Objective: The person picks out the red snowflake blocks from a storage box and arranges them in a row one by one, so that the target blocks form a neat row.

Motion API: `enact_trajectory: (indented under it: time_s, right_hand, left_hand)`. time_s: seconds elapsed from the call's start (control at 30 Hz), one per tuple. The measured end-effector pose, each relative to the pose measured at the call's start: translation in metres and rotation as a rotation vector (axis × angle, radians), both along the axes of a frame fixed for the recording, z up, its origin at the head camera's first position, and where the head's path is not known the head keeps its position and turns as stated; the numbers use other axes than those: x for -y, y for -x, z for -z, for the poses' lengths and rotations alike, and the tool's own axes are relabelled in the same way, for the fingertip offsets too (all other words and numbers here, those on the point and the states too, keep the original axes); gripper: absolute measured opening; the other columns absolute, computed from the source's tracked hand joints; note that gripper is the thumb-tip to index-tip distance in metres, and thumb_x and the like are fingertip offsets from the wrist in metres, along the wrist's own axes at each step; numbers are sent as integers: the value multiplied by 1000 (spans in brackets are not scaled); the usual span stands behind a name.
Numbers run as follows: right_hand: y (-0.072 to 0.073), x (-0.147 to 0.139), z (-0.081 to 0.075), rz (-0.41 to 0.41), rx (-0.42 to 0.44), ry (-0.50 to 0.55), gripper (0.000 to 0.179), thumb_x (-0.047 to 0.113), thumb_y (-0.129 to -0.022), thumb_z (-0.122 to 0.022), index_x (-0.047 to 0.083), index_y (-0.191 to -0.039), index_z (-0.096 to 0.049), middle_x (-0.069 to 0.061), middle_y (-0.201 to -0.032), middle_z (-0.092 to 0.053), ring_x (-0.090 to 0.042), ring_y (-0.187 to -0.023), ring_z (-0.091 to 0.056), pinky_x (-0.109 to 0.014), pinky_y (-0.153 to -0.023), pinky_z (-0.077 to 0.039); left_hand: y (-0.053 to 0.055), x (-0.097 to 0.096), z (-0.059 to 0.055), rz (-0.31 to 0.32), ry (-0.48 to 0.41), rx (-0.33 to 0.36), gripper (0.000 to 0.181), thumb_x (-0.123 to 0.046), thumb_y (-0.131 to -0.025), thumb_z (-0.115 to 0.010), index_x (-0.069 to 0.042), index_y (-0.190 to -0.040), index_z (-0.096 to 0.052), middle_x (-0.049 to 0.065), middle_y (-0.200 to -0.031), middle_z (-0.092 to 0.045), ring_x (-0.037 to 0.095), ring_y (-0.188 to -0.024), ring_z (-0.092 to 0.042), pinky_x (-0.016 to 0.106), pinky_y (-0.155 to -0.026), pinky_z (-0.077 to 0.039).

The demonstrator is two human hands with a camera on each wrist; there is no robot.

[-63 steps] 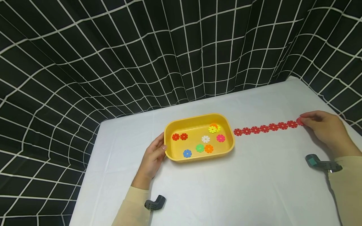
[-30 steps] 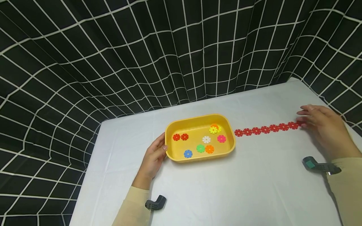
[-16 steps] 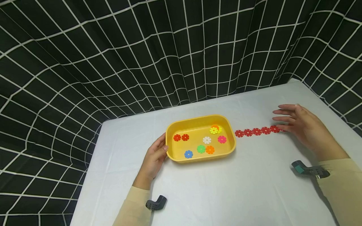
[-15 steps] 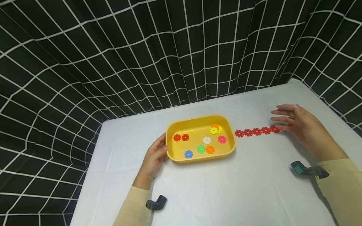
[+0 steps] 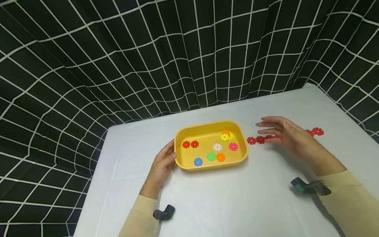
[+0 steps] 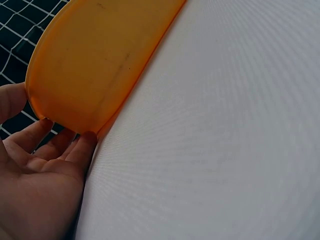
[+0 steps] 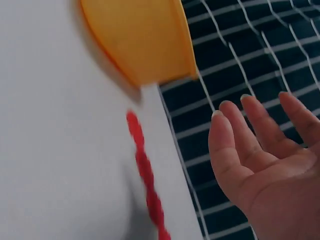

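My left hand (image 5: 161,164) holds the left end of a yellow plastic tray (image 5: 204,168), thumb at the rim and fingers against the outer wall, as the left wrist view also shows. Loose flower-shaped plastic discs lie inside the tray: two red discs (image 5: 190,144), a blue disc (image 5: 198,161), a green disc (image 5: 211,156), a white disc (image 5: 217,147), a pink disc (image 5: 233,146), plus orange and yellow ones. My right hand (image 5: 291,136), fingers spread and holding nothing, hovers over a row of linked red discs (image 5: 318,131), hiding its middle. In the right wrist view the red chain (image 7: 145,170) runs toward the tray.
A white cloth-covered table (image 5: 225,200) lies under everything. Behind it and at both sides hangs a black curtain (image 5: 148,65) with a white grid. Each wrist wears a dark camera mount, such as the right mount (image 5: 311,187).
My right hand has let go of the chain's far right end and moved left over the row toward the tray. My left hand still holds the tray in nearly the same place.
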State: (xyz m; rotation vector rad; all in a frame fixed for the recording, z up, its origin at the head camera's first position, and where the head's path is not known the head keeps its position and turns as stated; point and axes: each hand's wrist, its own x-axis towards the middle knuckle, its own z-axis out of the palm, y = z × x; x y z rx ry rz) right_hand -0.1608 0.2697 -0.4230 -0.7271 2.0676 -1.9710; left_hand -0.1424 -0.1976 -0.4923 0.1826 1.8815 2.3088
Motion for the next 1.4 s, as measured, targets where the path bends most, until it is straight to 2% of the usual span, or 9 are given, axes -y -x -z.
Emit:
enact_trajectory:
  time_s: [0.13, 0.33, 0.63, 0.93, 1.13, 1.3, 1.4]
  right_hand:
    - [-5, 19, -5, -24, 9, 16, 50, 19, -118, -28, 10, -165, -42, -16, -161, -47, -32, -140, -54, -35, -106, -56]
    - [-6, 47, -16, -40, 39, 25, 49, 18, -117, -32, 7, -164, -43, -20, -161, -43, -37, -139, -54, -38, -107, -56]
    - [6, 92, -24, -35, 89, -28, 47, 24, -116, -44, 6, -160, -46, -14, -157, -49, -39, -137, -54, -43, -108, -56]
    - [22, 131, -24, -70, 92, -77, 46, 27, -115, -49, 11, -158, -50, -12, -155, -55, -36, -136, -57, -63, -109, -52]
    - [32, 157, -27, -70, 95, -123, 47, 34, -113, -54, 13, -156, -54, -12, -151, -60, -32, -133, -61, -57, -106, -56]
    - [39, 175, -31, -74, 128, -122, 49, 41, -113, -54, 16, -155, -55, -11, -151, -60, -30, -134, -60, -54, -108, -55]
    - [45, 184, -31, -91, 146, -116, 52, 45, -113, -54, 16, -156, -54, -15, -153, -57, -34, -136, -58, -56, -111, -52]
  left_hand:
    - [0, 0, 1, 6, -8, 3, 58, -2, -110, -54, -2, -166, -41, 11, -170, -42, 27, -155, -41, 37, -120, -42]
    - [-1, 0, 1, 3, -4, -2, 57, -1, -110, -53, -2, -166, -41, 10, -170, -42, 26, -155, -40, 36, -120, -42]
    - [0, -1, 1, 1, -3, -7, 58, -3, -110, -55, -2, -166, -42, 10, -169, -43, 27, -155, -41, 36, -120, -42]
    - [1, 0, 2, 4, -1, -4, 58, -4, -109, -56, -2, -166, -42, 10, -169, -43, 28, -155, -40, 37, -119, -42]
    - [1, 1, 2, 7, -7, -3, 59, -3, -110, -55, -1, -167, -40, 11, -170, -41, 28, -155, -39, 36, -119, -42]
    - [1, 1, 1, 6, -4, -1, 58, -3, -110, -54, -2, -167, -41, 10, -170, -41, 27, -155, -40, 36, -119, -42]
    - [2, 1, 2, 7, -4, 0, 57, -3, -111, -54, -3, -166, -42, 9, -170, -41, 28, -156, -39, 37, -120, -42]
